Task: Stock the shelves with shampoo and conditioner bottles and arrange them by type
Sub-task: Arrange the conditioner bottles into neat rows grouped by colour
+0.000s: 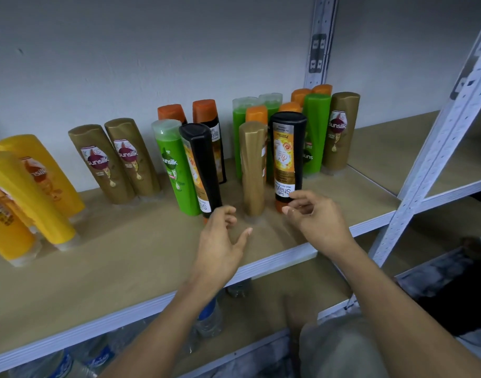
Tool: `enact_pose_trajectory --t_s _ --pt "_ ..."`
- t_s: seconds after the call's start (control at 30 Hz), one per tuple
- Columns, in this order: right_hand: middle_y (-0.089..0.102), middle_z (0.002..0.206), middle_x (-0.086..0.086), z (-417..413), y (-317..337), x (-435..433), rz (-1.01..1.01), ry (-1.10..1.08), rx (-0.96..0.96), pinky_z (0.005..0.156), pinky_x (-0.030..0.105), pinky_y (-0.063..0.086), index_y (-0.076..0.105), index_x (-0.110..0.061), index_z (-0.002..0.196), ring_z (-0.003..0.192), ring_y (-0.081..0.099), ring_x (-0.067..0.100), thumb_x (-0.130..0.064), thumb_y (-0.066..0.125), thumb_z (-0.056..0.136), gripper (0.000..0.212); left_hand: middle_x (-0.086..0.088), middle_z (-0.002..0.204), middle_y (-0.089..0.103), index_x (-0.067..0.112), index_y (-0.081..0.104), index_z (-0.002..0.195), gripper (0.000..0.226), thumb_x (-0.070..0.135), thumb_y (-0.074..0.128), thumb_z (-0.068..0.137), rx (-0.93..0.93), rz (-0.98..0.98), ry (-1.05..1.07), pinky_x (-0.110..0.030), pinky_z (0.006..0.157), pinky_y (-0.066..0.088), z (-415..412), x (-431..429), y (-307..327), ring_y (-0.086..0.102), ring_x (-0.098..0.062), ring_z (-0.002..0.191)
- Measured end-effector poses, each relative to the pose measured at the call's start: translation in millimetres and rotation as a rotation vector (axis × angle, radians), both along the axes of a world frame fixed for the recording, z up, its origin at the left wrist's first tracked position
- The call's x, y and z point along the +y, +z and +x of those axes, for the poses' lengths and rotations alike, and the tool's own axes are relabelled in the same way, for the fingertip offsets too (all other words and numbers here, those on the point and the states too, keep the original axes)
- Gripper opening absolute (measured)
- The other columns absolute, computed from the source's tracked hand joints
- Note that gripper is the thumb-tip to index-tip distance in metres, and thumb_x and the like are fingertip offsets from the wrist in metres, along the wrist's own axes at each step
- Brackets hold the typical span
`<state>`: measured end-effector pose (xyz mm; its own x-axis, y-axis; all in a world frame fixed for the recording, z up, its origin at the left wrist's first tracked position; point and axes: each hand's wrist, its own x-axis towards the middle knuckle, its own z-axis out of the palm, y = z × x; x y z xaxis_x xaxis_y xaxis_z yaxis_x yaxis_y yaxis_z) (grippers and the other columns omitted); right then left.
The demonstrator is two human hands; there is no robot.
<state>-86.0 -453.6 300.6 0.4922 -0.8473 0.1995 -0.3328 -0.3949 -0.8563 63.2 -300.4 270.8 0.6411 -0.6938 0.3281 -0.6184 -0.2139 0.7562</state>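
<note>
**Hands low on two black bottles**

Left hand (221, 238) loosely spread, holding nothing, fingers just beside the foot of the left black bottle (200, 162); contact unclear. Right hand (315, 218) pinching the right black bottle (287, 154) near its orange cap, down on the shelf (125, 257). Probably pairing these two: slide the right one along the board rather than lift, steady it low, mind the gold bottle (251, 167) between. Glossy plastic, tall and narrow, standing cap-down, so likely tippy; matte wood-look board, white metal edge.
</note>
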Motion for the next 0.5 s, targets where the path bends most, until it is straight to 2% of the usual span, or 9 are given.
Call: enact_pose_trajectory --t_s 0.07,0.17,0.27,0.37,0.5 --pt "0.071 0.090 -0.011 -17 0 -12 0.009 -0.060 -0.038 0.075 0.013 0.048 0.070 -0.019 0.114 0.079 0.062 -0.005 -0.022 0.076 0.089 0.026 0.012 0.132 0.055 0.021 0.041 0.145 0.066 0.032 0.075 0.089 0.026 0.052 -0.060 -0.025 0.105 0.044 -3 -9 1 0.053 -0.001 0.119" --pt "0.067 0.089 -0.015 -39 0 -32 0.034 -0.158 -0.086 0.073 0.014 0.046 0.070 -0.019 0.114 0.083 0.061 -0.003 -0.022 0.074 0.091 0.023 0.012 0.134 0.053 0.017 0.032 0.154 0.077 0.034 0.073 0.091 0.087 0.044 -0.049 -0.019 0.102 0.038 -10 -28 6 0.051 -0.004 0.125" --pt "0.065 0.089 -0.014 -50 -1 -60 0.028 -0.256 -0.128 0.089 0.028 0.052 0.069 -0.018 0.118 0.093 0.065 0.013 -0.024 0.074 0.091 0.028 0.003 0.134 0.062 0.017 0.039 0.147 0.069 0.038 0.072 0.091 0.131 0.019 0.036 -0.023 0.095 0.044 -12 -52 10 0.059 -0.017 0.122" --pt "0.065 0.095 -0.012 -47 4 -96 0.012 -0.311 -0.179 0.096 0.034 0.052 0.064 -0.019 0.128 0.100 0.065 0.014 -0.028 0.075 0.091 0.040 0.001 0.122 0.066 0.016 0.049 0.135 0.053 0.040 0.069 0.092 0.102 0.030 0.092 -0.025 0.086 0.046 -14 -64 11 0.062 -0.021 0.112" --pt "0.062 0.129 -0.001 -31 6 -145 0.007 -0.300 -0.210 0.101 0.033 0.048 0.051 -0.021 0.143 0.115 0.059 0.013 -0.033 0.075 0.090 0.059 0.005 0.106 0.064 0.018 0.052 0.122 0.042 0.044 0.067 0.093 0.057 0.052 0.102 -0.029 0.076 0.046 -14 -64 6 0.061 -0.019 0.096"
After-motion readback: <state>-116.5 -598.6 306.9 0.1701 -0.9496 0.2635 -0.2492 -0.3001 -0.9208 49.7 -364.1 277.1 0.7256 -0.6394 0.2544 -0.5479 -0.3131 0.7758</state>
